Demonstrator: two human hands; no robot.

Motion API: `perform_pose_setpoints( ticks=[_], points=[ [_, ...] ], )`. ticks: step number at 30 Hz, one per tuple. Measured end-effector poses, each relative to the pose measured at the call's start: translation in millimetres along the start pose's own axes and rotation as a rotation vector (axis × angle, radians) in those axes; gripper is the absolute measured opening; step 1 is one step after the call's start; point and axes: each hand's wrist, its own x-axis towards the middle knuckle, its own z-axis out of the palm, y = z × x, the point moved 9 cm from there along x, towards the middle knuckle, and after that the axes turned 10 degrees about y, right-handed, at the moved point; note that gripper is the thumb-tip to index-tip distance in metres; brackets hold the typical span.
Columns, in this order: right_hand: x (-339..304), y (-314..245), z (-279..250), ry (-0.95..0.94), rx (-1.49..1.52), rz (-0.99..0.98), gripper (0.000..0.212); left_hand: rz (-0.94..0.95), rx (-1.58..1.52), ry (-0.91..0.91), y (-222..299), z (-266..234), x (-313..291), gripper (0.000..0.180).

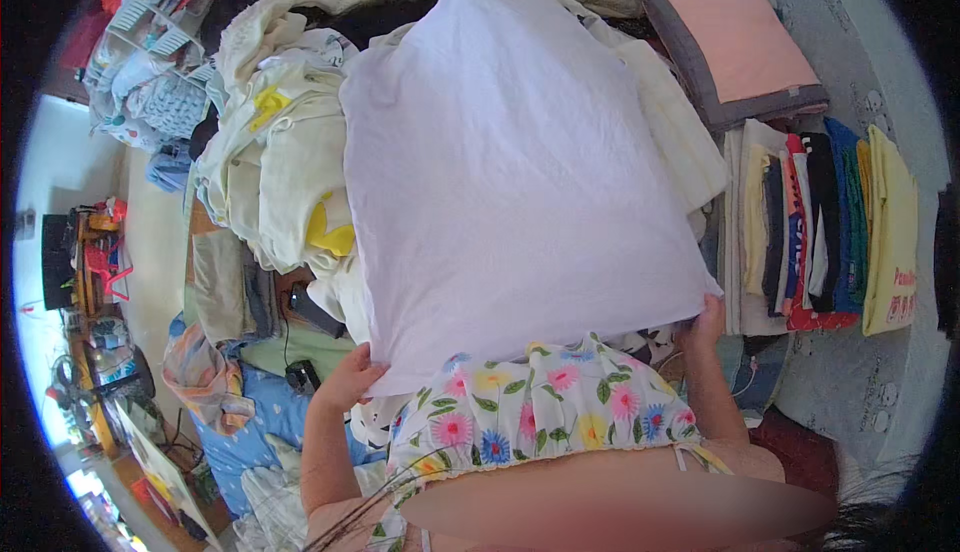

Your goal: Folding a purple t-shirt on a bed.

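Note:
A large plain white cloth (510, 162) lies spread out over a heap in front of me; whether it is a garment is not clear. My left hand (350, 377) is closed on its near left corner. At the near right corner, my right hand (705, 322) pinches the same edge, so the hem runs fairly straight between both hands. Part of the cloth's near edge meets the flowered top (560, 402) that I wear. Whatever lies under the cloth's middle is hidden.
Cream crumpled clothes (285, 172) pile up on the left. To the right stand folded clothes (800, 227) in a row, below a pink folded blanket (735, 42) with a grey border. A dark plug-like object (302, 376) with a cable sits near my left hand.

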Motion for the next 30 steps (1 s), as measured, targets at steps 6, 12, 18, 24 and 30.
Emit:
perform_pose_setpoints(
  ticks=[6,12,18,24,30],
  points=[
    [-18,6,23,-0.061,-0.006,0.198,0.040,0.248,-0.285,0.156,15,-44,10,0.024],
    [-41,-27,58,-0.199,-0.060,0.116,0.038,0.446,-0.810,0.285,75,-80,-23,0.014],
    [-16,-44,31,-0.110,-0.074,-0.056,0.043,0.215,-0.291,0.140,8,-43,-12,0.033],
    [18,14,-3,-0.400,-0.880,-0.332,0.032,0.064,0.044,0.093,-21,-6,5,0.033],
    [31,-63,47,-0.180,-0.863,-0.667,0.020,0.440,0.801,0.574,77,-68,-6,0.020]
  ],
)
